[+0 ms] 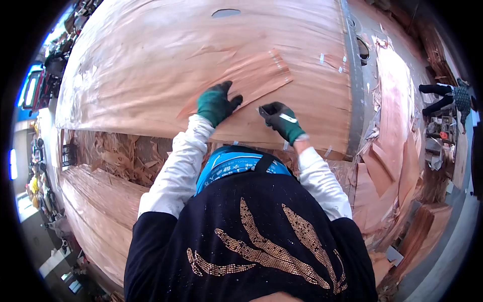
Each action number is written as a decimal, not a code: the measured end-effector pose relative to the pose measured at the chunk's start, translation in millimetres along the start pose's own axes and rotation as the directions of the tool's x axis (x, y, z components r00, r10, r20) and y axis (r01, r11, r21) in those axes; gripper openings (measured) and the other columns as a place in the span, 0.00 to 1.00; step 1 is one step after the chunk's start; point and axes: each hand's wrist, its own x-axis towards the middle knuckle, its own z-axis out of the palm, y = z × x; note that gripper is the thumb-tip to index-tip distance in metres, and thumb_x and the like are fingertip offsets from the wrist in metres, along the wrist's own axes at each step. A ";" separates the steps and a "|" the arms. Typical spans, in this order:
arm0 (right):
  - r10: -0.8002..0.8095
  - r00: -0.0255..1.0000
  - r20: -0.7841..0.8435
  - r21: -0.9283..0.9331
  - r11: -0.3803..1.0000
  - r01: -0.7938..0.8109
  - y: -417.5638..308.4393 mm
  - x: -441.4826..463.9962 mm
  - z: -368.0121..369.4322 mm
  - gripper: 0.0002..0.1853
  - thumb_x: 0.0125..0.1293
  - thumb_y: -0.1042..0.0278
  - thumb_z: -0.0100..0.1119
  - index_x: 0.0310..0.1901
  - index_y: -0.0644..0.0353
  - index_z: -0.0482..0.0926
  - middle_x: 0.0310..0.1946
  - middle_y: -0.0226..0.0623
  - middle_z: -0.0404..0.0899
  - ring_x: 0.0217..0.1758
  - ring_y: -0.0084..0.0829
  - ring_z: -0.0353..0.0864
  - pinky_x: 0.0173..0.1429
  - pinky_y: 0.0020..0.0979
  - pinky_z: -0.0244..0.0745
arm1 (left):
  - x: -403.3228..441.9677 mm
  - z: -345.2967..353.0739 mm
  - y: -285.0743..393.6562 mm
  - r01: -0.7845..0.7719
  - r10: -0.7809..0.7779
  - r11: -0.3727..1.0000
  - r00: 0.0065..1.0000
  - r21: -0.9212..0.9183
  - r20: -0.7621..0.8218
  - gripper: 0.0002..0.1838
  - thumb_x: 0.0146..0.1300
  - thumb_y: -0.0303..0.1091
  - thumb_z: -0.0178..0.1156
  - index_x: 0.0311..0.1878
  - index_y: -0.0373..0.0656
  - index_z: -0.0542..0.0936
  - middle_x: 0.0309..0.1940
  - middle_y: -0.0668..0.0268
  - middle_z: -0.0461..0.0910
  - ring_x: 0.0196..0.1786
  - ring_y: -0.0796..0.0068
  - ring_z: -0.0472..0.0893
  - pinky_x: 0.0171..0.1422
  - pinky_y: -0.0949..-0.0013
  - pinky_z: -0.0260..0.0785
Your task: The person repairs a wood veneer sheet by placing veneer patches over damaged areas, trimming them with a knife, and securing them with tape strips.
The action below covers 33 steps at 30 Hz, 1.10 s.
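Wearing a dark green glove, my left hand [217, 104] lies flat with its fingers apart on a loose strip of reddish wood veneer [256, 75]. The strip sits at a slant on a large veneer sheet [151, 60], with short pale marks along its far right end. Just right of the strip's lower edge, my right hand [283, 122], also gloved, is closed around a small utility knife [288, 118]. Part of its white body shows across the fingers, and what looks like its tip points left. The glove hides most of the knife.
An oval hole [226, 13] shows in the sheet's far part. Small tape pieces [322, 58] dot its right side. Veneer stacks [100, 201] stand at lower left, with torn scraps [126, 156] beside the table. Another person [455, 98] is at far right.
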 end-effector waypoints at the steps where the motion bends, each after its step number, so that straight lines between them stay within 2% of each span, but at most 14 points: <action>1: 0.003 1.000 0.009 0.057 0.998 -0.003 3.5 -10.7 -6.0 0.19 0.63 0.55 0.66 0.47 0.63 0.83 0.33 0.40 0.85 0.31 0.28 0.84 0.37 0.29 0.78 | -4.4 10.8 1.2 -0.111 0.122 0.984 0.990 0.140 -0.068 0.41 0.55 0.64 0.64 0.65 0.46 0.72 0.62 0.51 0.74 0.64 0.53 0.74 0.67 0.48 0.64; 4: -0.008 0.998 0.054 0.297 0.955 -0.008 27.3 -29.2 -14.2 0.21 0.63 0.57 0.68 0.50 0.63 0.82 0.33 0.33 0.85 0.28 0.22 0.81 0.31 0.26 0.75 | -14.6 34.2 6.4 -0.177 0.215 0.931 0.972 0.319 -0.090 0.50 0.48 0.62 0.69 0.72 0.50 0.65 0.71 0.50 0.64 0.73 0.48 0.62 0.74 0.42 0.54; 9: 0.099 0.992 0.078 0.336 0.934 -0.119 35.1 -60.2 -16.6 0.23 0.58 0.71 0.63 0.57 0.63 0.78 0.39 0.34 0.82 0.32 0.23 0.79 0.35 0.25 0.75 | 0.7 28.7 -6.5 -0.245 0.246 0.916 0.969 0.319 0.038 0.15 0.56 0.43 0.66 0.45 0.49 0.84 0.56 0.59 0.80 0.58 0.53 0.78 0.65 0.48 0.66; 13: 0.102 0.990 0.093 0.466 0.874 -0.134 40.1 -61.1 -15.5 0.20 0.64 0.67 0.63 0.57 0.62 0.78 0.39 0.32 0.81 0.28 0.21 0.76 0.33 0.22 0.71 | 5.8 -17.7 -19.2 -0.078 0.048 0.945 0.994 -0.318 -0.102 0.07 0.60 0.31 0.60 0.40 0.44 0.84 0.36 0.58 0.85 0.39 0.58 0.83 0.44 0.61 0.75; 16: 0.117 0.988 0.101 0.445 0.883 -0.150 25.1 -58.9 -18.9 0.20 0.64 0.66 0.63 0.57 0.61 0.78 0.37 0.29 0.81 0.27 0.18 0.74 0.32 0.21 0.68 | 13.4 -83.2 -41.4 -0.113 -0.020 0.371 0.991 -0.922 -0.129 0.10 0.61 0.25 0.58 0.45 0.37 0.82 0.39 0.62 0.83 0.43 0.73 0.81 0.51 0.67 0.75; 18: 0.087 0.988 0.128 0.483 0.865 -0.139 23.6 -45.9 -17.3 0.20 0.65 0.65 0.63 0.58 0.61 0.78 0.36 0.28 0.80 0.27 0.18 0.74 0.32 0.21 0.68 | 26.8 -123.5 -78.7 -0.590 0.577 0.789 0.618 0.171 -0.534 0.10 0.63 0.26 0.58 0.47 0.36 0.82 0.42 0.62 0.84 0.48 0.65 0.82 0.57 0.63 0.75; 20: 0.036 0.997 0.069 0.398 0.915 -0.060 -1.6 -35.9 -14.4 0.20 0.64 0.66 0.65 0.57 0.60 0.78 0.37 0.29 0.81 0.28 0.18 0.72 0.35 0.22 0.70 | 17.3 -154.8 -82.2 -0.412 0.490 0.866 0.580 0.284 -0.650 0.11 0.68 0.29 0.56 0.50 0.38 0.80 0.50 0.61 0.82 0.55 0.59 0.81 0.62 0.61 0.73; 21: -0.011 0.997 0.072 0.444 0.896 -0.022 -8.9 -26.7 -11.9 0.20 0.65 0.66 0.64 0.57 0.60 0.78 0.38 0.29 0.81 0.29 0.19 0.72 0.35 0.23 0.70 | 19.0 -158.1 -91.0 -0.570 0.278 0.789 0.663 -0.228 -0.695 0.12 0.70 0.30 0.55 0.53 0.39 0.79 0.53 0.61 0.81 0.58 0.60 0.79 0.65 0.60 0.70; 23: -0.062 0.994 0.095 0.475 0.880 0.009 -24.0 -4.2 -10.2 0.20 0.65 0.64 0.65 0.58 0.60 0.78 0.41 0.28 0.81 0.30 0.19 0.72 0.36 0.23 0.72 | 28.7 -155.9 -114.4 -0.463 -0.012 -0.014 0.887 -0.886 -0.462 0.15 0.73 0.34 0.51 0.59 0.43 0.77 0.60 0.61 0.78 0.65 0.63 0.74 0.72 0.60 0.65; 26: -0.104 0.993 0.056 0.492 0.869 0.063 -79.6 10.6 2.9 0.24 0.65 0.62 0.66 0.60 0.61 0.76 0.47 0.27 0.79 0.37 0.19 0.75 0.38 0.25 0.73 | 34.9 -146.2 -138.4 -0.199 0.086 -0.645 0.940 -0.738 -0.329 0.15 0.72 0.29 0.50 0.59 0.41 0.75 0.63 0.61 0.75 0.64 0.61 0.75 0.68 0.59 0.69; 27: -0.145 0.986 0.077 0.501 0.861 0.087 -91.4 18.0 10.8 0.23 0.64 0.63 0.67 0.58 0.61 0.77 0.48 0.30 0.80 0.37 0.21 0.76 0.38 0.25 0.74 | 37.1 -137.2 -148.6 -0.222 0.018 -0.643 0.952 -0.733 -0.304 0.15 0.73 0.32 0.49 0.60 0.43 0.74 0.62 0.63 0.75 0.65 0.62 0.74 0.71 0.58 0.66; 29: -0.223 0.968 0.115 0.520 0.844 0.133 -112.1 35.8 26.6 0.21 0.61 0.64 0.68 0.54 0.62 0.79 0.51 0.34 0.80 0.38 0.24 0.80 0.36 0.26 0.75 | 51.4 -102.4 -181.3 -0.435 -0.067 0.196 0.888 -0.879 -0.454 0.16 0.74 0.35 0.48 0.60 0.44 0.74 0.62 0.63 0.74 0.66 0.63 0.73 0.72 0.58 0.65; 32: -0.425 0.888 0.175 0.322 0.877 0.356 -121.7 77.4 60.4 0.17 0.59 0.67 0.66 0.49 0.63 0.81 0.45 0.36 0.83 0.35 0.25 0.81 0.36 0.26 0.77 | 50.1 -85.6 -161.2 -0.290 -0.320 -0.515 0.938 -0.806 -0.133 0.17 0.74 0.40 0.49 0.60 0.44 0.73 0.62 0.64 0.74 0.65 0.65 0.73 0.72 0.58 0.65; 33: -0.328 0.927 0.180 0.237 0.929 0.283 -123.4 89.2 72.8 0.15 0.59 0.68 0.65 0.48 0.63 0.82 0.42 0.37 0.84 0.33 0.28 0.82 0.36 0.28 0.77 | 49.4 -66.4 -170.3 -0.295 -0.375 -0.436 0.918 -0.850 -0.126 0.17 0.73 0.39 0.51 0.61 0.45 0.73 0.62 0.63 0.74 0.64 0.64 0.74 0.70 0.56 0.66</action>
